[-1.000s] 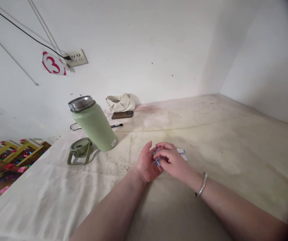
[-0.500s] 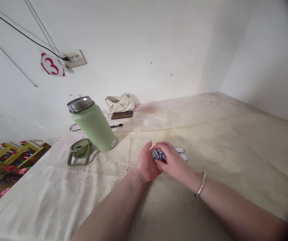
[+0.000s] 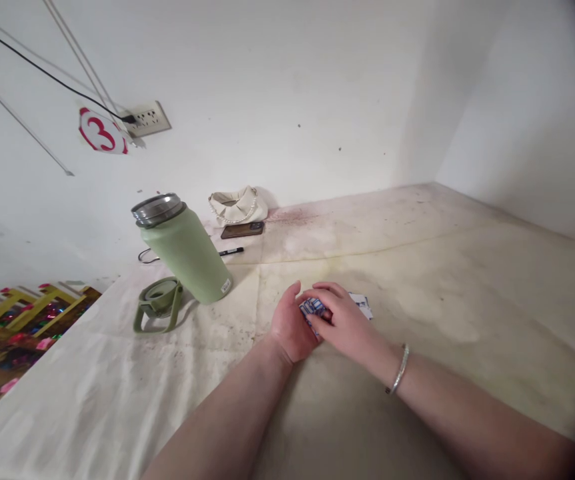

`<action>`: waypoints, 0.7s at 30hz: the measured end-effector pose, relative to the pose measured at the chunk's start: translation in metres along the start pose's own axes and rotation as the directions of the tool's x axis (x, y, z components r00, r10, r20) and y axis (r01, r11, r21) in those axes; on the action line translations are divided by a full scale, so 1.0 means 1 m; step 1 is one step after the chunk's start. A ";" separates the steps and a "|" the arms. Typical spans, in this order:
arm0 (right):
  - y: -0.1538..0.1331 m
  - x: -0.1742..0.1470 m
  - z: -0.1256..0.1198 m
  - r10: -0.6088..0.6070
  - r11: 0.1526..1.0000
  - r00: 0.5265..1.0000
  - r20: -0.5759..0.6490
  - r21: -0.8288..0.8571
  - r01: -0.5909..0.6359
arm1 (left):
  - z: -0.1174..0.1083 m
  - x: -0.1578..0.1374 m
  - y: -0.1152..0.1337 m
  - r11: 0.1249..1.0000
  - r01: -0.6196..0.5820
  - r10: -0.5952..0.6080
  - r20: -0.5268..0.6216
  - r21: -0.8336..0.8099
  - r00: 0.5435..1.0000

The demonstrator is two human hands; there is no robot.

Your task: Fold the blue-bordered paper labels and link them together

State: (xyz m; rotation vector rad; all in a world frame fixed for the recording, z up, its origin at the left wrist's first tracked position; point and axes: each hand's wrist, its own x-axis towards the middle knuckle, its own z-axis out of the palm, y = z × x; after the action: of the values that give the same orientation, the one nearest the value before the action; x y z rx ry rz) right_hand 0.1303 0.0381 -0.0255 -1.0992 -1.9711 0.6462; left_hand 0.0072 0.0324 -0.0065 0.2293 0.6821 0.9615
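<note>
Right of the green bottle (image 3: pixel 185 253), my left hand (image 3: pixel 290 328) cups blue-patterned cards (image 3: pixel 311 307), fingers curled; my right hand's (image 3: pixel 348 323) fingers bend over them, whether pinching I cannot tell.

From here, cards (image 3: pixel 312 307) sit between the left hand (image 3: pixel 291 327) and right hand (image 3: pixel 346 323) near frame centre; centre-left, a bottle (image 3: pixel 187 253) stands on the table (image 3: pixel 432 280), a lid (image 3: pixel 160 303) just left; higher, a phone (image 3: pixel 240 231) lies before a bag (image 3: pixel 250 208).

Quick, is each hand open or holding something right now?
Left hand: cupped, holding a blue-and-white patterned thing.
Right hand: fingers curled over it; whether they grip it can't be told.
</note>
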 end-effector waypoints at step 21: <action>0.014 0.008 -0.028 0.126 0.900 0.990 0.067 -0.427 -0.086 | -0.003 0.002 0.004 0.994 -0.076 0.078 0.023 -0.084 0.997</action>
State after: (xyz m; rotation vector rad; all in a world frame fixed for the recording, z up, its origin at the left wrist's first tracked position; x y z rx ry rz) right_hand 0.1567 0.0535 -0.0166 -1.4680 -2.2066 0.3304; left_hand 0.0035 0.0357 -0.0083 0.1957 0.6114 1.0564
